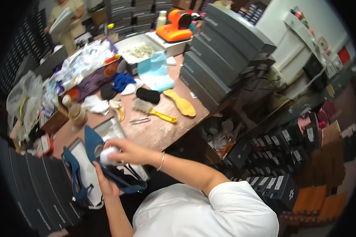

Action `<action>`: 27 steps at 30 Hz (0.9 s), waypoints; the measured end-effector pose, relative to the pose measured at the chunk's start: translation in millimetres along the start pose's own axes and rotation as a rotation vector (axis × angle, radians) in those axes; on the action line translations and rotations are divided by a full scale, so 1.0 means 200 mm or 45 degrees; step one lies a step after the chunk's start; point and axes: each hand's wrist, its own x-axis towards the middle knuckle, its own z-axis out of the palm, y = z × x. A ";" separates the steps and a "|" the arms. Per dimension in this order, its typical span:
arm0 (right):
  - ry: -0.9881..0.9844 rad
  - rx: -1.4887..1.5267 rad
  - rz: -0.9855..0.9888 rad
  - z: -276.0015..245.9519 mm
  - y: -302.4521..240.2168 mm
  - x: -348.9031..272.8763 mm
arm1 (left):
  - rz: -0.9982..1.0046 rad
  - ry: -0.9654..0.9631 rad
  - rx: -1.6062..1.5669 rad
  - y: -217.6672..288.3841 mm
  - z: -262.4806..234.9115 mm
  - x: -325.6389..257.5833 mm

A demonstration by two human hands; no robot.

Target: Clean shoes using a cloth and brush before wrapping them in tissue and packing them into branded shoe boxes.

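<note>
A blue pointed shoe with a strap point(92, 140) is held over an open shoe box point(137, 169) at the table's near edge. My left hand point(106, 182) grips the shoe's side from below. My right hand point(126, 151) pinches a white wad point(108, 155) against the shoe's opening; whether the wad is paper or cloth is too blurred to tell. To the left, a second blue shoe point(72, 164) lies on its side in the box, apart from my hands.
On the table lie a yellow-handled brush point(162, 115), a yellow insole point(181, 103), small pink snips point(140, 121) and a black pad point(148, 95). A jar point(77, 114) stands left. Stacked grey boxes point(221, 59) rise at right; an orange machine point(174, 29) stands behind. Another person point(67, 23) stands far left.
</note>
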 end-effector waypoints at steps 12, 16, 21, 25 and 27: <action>0.368 0.335 0.330 -0.14 -0.09 -0.15 | -0.010 -0.001 -0.129 0.08 0.03 0.02; 0.106 0.318 0.387 0.08 -0.06 -0.01 | -0.046 -0.033 -0.106 0.03 0.01 -0.01; -0.305 -0.430 -0.187 0.10 -0.08 -0.05 | 0.059 -0.068 -0.173 0.02 0.01 -0.02; -0.074 -0.464 -0.131 0.13 -0.05 -0.06 | 0.108 -0.034 -0.117 -0.03 0.02 0.03; 0.059 -0.577 -0.270 0.14 -0.07 -0.05 | 0.108 -0.089 -0.178 -0.05 0.00 0.02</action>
